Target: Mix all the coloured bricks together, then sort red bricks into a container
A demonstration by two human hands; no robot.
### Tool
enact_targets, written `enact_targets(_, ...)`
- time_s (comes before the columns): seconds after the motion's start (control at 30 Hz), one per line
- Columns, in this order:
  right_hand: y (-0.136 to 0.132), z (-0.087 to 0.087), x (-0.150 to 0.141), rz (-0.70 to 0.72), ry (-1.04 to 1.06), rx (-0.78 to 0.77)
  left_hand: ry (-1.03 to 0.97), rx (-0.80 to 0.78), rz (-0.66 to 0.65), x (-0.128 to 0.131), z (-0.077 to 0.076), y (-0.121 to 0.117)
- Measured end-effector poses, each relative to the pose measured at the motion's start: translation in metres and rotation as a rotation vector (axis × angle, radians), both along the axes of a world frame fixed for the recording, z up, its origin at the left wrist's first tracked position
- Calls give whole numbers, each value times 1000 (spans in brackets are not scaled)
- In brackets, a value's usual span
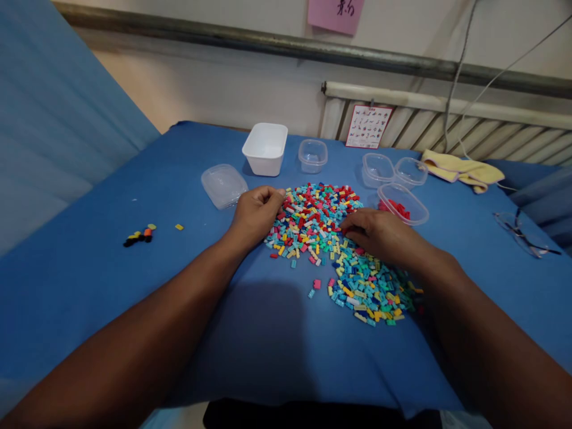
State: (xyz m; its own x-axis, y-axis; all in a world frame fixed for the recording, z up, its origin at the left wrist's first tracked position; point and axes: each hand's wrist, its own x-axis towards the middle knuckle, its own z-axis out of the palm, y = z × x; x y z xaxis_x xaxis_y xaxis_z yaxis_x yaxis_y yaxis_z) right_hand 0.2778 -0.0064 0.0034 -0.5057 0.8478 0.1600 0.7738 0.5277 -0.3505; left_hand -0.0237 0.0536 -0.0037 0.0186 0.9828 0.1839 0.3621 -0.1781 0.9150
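Note:
A wide heap of small coloured building bricks [313,223] lies on the blue cloth, with a second part of the heap spreading toward the near right. My left hand [257,214] is at the heap's left edge, its fingers curled against the thumb; what they hold, if anything, is hidden. Over the right side of the heap, my right hand [382,235] reaches down with fingertips pinched together among the bricks. Whatever is between them is too small to make out. Just behind that hand, a clear plastic tub [413,205] contains red bricks [398,208].
A white tub [265,152], a clear tub [313,156] and two more clear tubs [378,171] stand at the back. A translucent lid [224,186] lies left of them. Black, yellow and orange pieces [142,235] sit far left. Glasses [521,232] and a yellow cloth [462,168] lie right.

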Motion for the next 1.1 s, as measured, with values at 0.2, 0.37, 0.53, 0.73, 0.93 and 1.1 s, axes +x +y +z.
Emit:
enact_targets(0.2, -2, 3, -4, 20, -6, 18, -2, -5, 5, 0, 0, 0)
enact_targets(0.37, -3, 1, -6, 18, 24, 41, -6, -5, 2, -1, -1, 0)
enact_targets(0.53, -2, -2, -4, 6, 56, 58, -15, -17, 0, -2, 0, 0)
enact_targets(0.73, -2, 0, -3, -145, 193, 117, -20, -17, -3, -2, -1, 0)
enact_targets(0.93, -3, 5, 1, -260, 259, 164, -9, -10, -2, -2, -1, 0)
enact_targets(1.1, -3, 4, 0, -325, 305, 99, -4, -8, -3, -2, 0, -1)
